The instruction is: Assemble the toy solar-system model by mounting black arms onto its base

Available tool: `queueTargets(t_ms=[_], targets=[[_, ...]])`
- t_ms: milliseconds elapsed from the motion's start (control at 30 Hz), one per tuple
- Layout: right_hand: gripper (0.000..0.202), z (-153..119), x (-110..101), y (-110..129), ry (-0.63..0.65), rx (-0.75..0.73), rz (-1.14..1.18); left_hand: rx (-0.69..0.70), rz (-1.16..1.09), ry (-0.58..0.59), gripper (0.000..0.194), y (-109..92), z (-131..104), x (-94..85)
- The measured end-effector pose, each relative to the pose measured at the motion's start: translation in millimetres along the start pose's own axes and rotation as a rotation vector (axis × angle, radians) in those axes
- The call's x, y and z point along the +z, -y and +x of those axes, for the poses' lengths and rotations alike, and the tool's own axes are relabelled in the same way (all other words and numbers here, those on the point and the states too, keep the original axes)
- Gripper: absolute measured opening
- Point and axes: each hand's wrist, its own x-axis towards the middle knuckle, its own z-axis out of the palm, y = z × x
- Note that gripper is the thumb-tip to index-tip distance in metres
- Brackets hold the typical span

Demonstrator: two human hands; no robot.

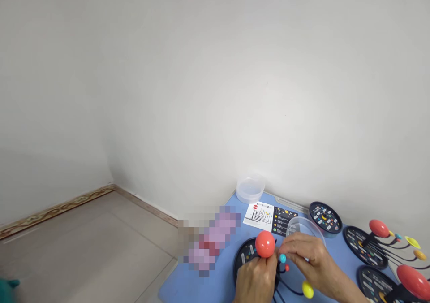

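Hands [257, 278] [311, 253] on mdl [265, 244], red-topped, blk base [247, 251]

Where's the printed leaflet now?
In the head view, right of centre: the leaflet lies on the blue table, beyond the left hand and right hand, with a clear tub behind its left end.

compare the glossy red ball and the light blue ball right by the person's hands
The glossy red ball is far larger than the light blue ball. The red ball shows just above the left hand, while the blue ball shows close beside the right hand. Both look round and smooth.
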Motion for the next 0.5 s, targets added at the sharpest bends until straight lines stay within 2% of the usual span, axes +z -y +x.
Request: queueTargets(t_ms=[200, 367, 500], targets=[[0.022, -0.3, 0.8, -10.9, -0.122, 0.056, -0.040, 0.002, -0.002, 0.021, 0.025, -1.4, -0.9, 2.5], [0.022, 0.1, 4.3, -18.3, -0.134, 0.111, -0.023, 0.024, -0.017, -0.063, 0.028, 1.6, 1.4, 3.5], [0.022, 0.8, 6.2, -20.5, -0.166, 0.150, 0.018, 0.105, -0.085, -0.127, 0.031, 3.7, -3.9, -6.7]])
